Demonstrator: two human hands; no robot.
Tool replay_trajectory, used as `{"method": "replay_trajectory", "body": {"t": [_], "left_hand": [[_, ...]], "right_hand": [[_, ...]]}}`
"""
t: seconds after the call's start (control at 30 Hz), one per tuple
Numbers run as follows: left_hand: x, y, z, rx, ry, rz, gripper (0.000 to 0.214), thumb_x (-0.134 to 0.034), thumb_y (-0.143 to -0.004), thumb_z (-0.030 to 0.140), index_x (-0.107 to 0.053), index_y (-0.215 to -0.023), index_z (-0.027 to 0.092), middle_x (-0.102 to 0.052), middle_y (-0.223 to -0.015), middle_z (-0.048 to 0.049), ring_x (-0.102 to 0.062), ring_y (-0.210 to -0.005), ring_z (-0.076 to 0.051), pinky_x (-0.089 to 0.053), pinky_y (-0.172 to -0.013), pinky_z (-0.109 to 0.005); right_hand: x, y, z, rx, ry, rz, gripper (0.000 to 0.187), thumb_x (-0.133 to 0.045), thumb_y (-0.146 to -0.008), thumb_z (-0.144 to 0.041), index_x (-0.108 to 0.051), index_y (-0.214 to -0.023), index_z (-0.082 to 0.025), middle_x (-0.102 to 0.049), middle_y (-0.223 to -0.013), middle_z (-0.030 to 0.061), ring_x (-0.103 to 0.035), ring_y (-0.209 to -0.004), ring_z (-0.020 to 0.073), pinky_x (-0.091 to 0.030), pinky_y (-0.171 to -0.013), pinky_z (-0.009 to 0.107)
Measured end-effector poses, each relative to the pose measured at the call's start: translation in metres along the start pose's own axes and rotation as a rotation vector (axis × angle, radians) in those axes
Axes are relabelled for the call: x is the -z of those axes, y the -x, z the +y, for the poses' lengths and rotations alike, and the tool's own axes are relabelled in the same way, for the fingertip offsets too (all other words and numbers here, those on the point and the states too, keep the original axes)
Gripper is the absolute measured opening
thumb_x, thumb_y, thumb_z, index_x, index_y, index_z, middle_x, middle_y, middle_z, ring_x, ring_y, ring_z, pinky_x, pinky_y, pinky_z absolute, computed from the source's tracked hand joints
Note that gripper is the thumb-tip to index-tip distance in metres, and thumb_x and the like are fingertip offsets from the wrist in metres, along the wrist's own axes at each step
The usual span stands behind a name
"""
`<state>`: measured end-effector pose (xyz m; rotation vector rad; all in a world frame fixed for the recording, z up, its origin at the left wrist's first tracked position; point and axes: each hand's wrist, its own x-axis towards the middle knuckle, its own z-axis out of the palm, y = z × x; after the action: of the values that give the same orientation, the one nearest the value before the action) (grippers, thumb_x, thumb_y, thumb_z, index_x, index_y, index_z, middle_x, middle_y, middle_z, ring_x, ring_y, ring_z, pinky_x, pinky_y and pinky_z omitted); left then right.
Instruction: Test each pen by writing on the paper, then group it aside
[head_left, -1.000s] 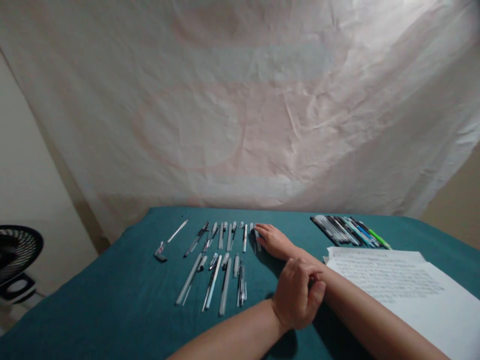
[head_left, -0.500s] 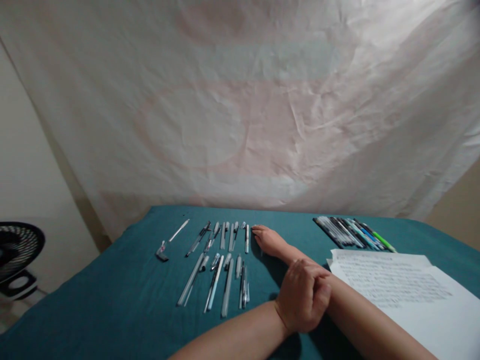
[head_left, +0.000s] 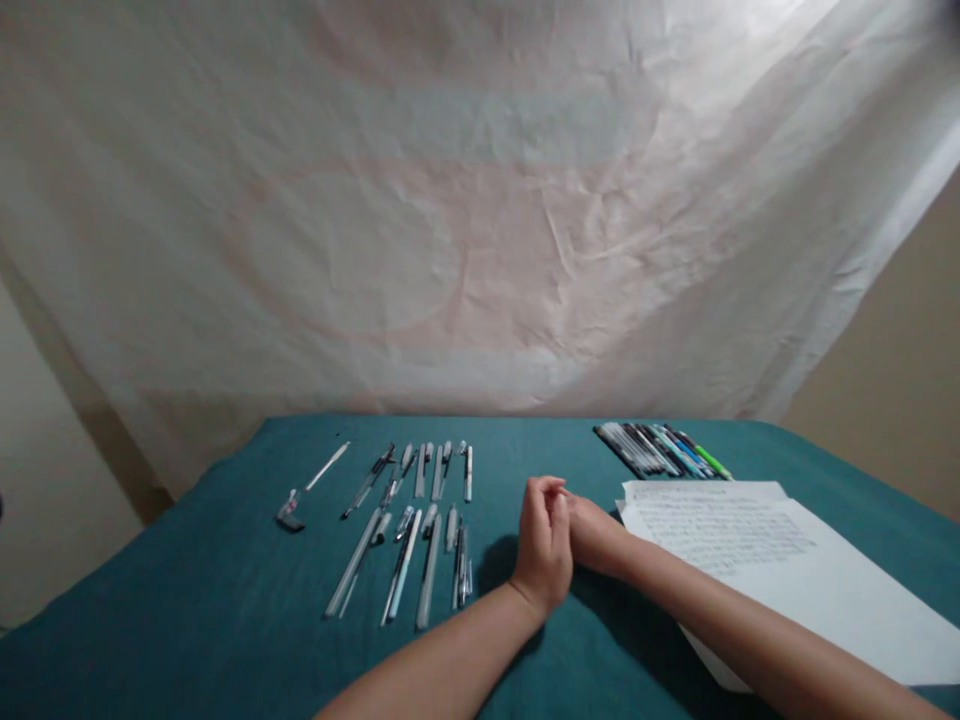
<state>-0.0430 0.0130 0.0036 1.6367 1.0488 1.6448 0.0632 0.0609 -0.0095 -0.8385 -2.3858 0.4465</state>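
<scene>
My left hand (head_left: 543, 550) is closed, its fingers curled around the front of my right hand (head_left: 594, 530). The two meet above the green cloth, between the pen parts and the paper. My right hand's fingers are hidden behind the left, so their pose does not show. To the left lie pens taken apart in two rows: a clear barrel (head_left: 428, 575), a pale blue pen (head_left: 406, 565), a white pen piece (head_left: 469, 473) and several caps and thin tubes. Nearest my left hand is a group of dark slim pen parts (head_left: 461, 570).
Handwritten sheets of paper (head_left: 810, 590) lie at the right, partly under my right forearm. Behind them sits a row of pens (head_left: 660, 450), one bright green (head_left: 712, 462). A white stick (head_left: 328, 465) and a small dark-ended piece (head_left: 289, 512) lie far left. A pale sheet (head_left: 480, 250) hangs behind.
My left hand has slid from my right forearm to my right hand. My right hand has drawn back toward me from beside the far row of pen parts. The view has turned rightward.
</scene>
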Motion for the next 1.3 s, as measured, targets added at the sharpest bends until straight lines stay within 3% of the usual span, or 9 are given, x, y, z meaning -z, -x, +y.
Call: {"method": "replay_trajectory", "body": {"t": [0.07,0.17,0.37,0.53,0.67,0.87,1.1,1.3], "left_hand": [[-0.002,-0.005,-0.011,0.120,0.049,0.103,0.018,-0.037,-0.087,0.019,-0.044,-0.103,0.017,-0.051,-0.099,-0.0074,-0.049,-0.095,-0.017,-0.037,-0.087,-0.033],[-0.004,-0.009,-0.027,0.240,0.074,0.156,0.022,-0.040,-0.079,0.008,-0.045,-0.099,0.016,-0.051,-0.094,-0.0071,-0.050,-0.090,-0.017,-0.038,-0.086,-0.033],[-0.005,-0.009,-0.044,0.258,0.070,0.133,0.041,-0.041,-0.062,-0.006,-0.049,-0.094,0.017,-0.054,-0.093,-0.0053,-0.052,-0.090,-0.015,-0.039,-0.084,-0.030],[-0.004,-0.011,-0.049,0.264,0.051,0.133,0.043,-0.038,-0.060,-0.008,-0.049,-0.093,0.018,-0.054,-0.093,-0.0047,-0.052,-0.090,-0.014,-0.039,-0.085,-0.030],[-0.004,-0.012,-0.050,0.264,0.041,0.116,0.043,-0.038,-0.061,-0.008,-0.048,-0.094,0.017,-0.054,-0.095,-0.0059,-0.051,-0.092,-0.015,-0.039,-0.085,-0.031],[-0.006,-0.012,-0.050,0.276,0.051,0.102,0.041,-0.041,-0.063,-0.007,-0.049,-0.095,0.017,-0.054,-0.095,-0.0062,-0.052,-0.092,-0.015,-0.040,-0.083,-0.031],[-0.005,-0.011,-0.046,0.281,0.084,0.117,0.036,-0.047,-0.066,-0.003,-0.051,-0.094,0.017,-0.055,-0.094,-0.0053,-0.052,-0.091,-0.015,-0.040,-0.082,-0.029],[-0.003,-0.011,-0.043,0.330,0.153,0.109,0.020,-0.054,-0.075,0.014,-0.053,-0.095,0.017,-0.057,-0.094,-0.0067,-0.054,-0.085,-0.015,-0.040,-0.077,-0.027]], "right_hand": [[0.009,0.010,-0.006,0.010,0.050,-0.030,0.033,-0.041,-0.080,-0.012,-0.062,-0.105,-0.019,-0.059,-0.113,0.0078,-0.050,-0.111,0.0218,-0.040,-0.097,0.036],[0.015,0.019,-0.009,0.008,0.077,-0.047,0.037,-0.037,-0.083,-0.011,-0.057,-0.113,-0.018,-0.053,-0.122,0.0085,-0.043,-0.118,0.0199,-0.035,-0.100,0.036],[0.016,0.024,0.000,-0.045,0.105,0.039,0.034,-0.044,-0.083,-0.018,-0.054,-0.116,-0.022,-0.055,-0.119,0.0070,-0.043,-0.117,0.0208,-0.033,-0.100,0.039],[0.020,0.029,0.001,-0.333,0.174,0.182,0.031,-0.049,-0.080,-0.026,-0.054,-0.109,-0.018,-0.059,-0.096,0.0083,-0.057,-0.085,0.0188,-0.045,-0.076,0.031],[0.018,0.032,-0.005,-0.483,0.186,0.102,0.044,-0.055,-0.074,-0.031,-0.046,-0.114,-0.016,-0.058,-0.083,0.0051,-0.057,-0.074,0.0175,-0.042,-0.066,0.026],[0.022,0.033,-0.009,-0.574,0.243,-0.042,0.042,-0.048,-0.074,-0.019,-0.043,-0.115,-0.014,-0.060,-0.075,0.0043,-0.057,-0.066,0.0160,-0.034,-0.056,0.023],[0.030,0.036,-0.006,-0.634,0.424,-0.198,0.027,-0.048,-0.065,-0.014,-0.052,-0.091,-0.013,-0.061,-0.068,0.0065,-0.057,-0.063,0.0191,-0.025,-0.051,0.024],[0.035,0.032,-0.007,-0.576,0.249,-0.078,0.006,-0.049,-0.066,-0.015,-0.055,-0.068,-0.015,-0.057,-0.059,0.0018,-0.049,-0.054,0.0125,-0.025,-0.049,0.021]]}}
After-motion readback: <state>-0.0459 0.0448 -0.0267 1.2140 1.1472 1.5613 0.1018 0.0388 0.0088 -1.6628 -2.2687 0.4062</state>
